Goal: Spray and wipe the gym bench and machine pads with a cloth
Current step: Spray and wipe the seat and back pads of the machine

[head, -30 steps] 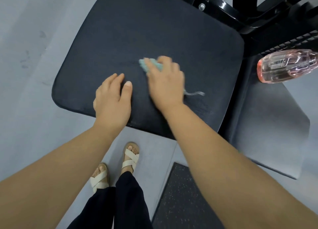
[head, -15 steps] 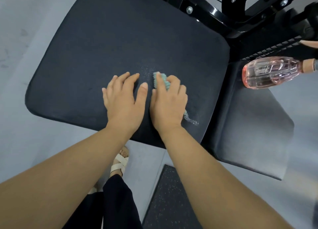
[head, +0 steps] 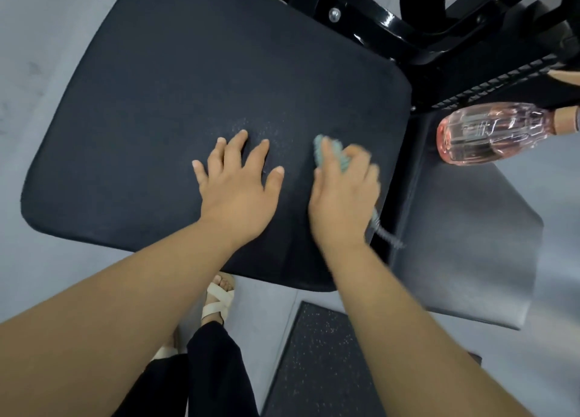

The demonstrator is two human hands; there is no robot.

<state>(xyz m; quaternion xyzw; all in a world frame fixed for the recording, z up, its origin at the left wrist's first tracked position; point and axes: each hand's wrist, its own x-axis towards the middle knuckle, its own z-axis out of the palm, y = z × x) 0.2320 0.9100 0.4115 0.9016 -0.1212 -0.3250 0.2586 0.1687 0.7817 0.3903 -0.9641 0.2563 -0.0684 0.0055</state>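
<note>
Nearest: dark trouser leg [head: 216, 369] and a cream strapped sandal [head: 218, 300] on grey floor [head: 37, 275], with a speckled black floor mat [head: 317, 360] just beside.

Above these, large black seat pad [head: 194, 87]. Left hand [head: 240, 184] lies flat on it, fingers spread, holding nothing. Right hand [head: 345, 194] (motion-blurred) presses a teal cloth [head: 334, 151] onto the pad's right part, fingers closed over it; a frayed end [head: 387, 233] trails out behind the hand, near the pad's right edge. Fine droplets [head: 251, 128] sit ahead of the left fingertips.

Right of the seat: lower second pad [head: 464, 237]. Farther, pink spray bottle [head: 492, 132] on its side, neck cut off by the picture edge. Farthest: black bolted machine frame [head: 370, 18].
</note>
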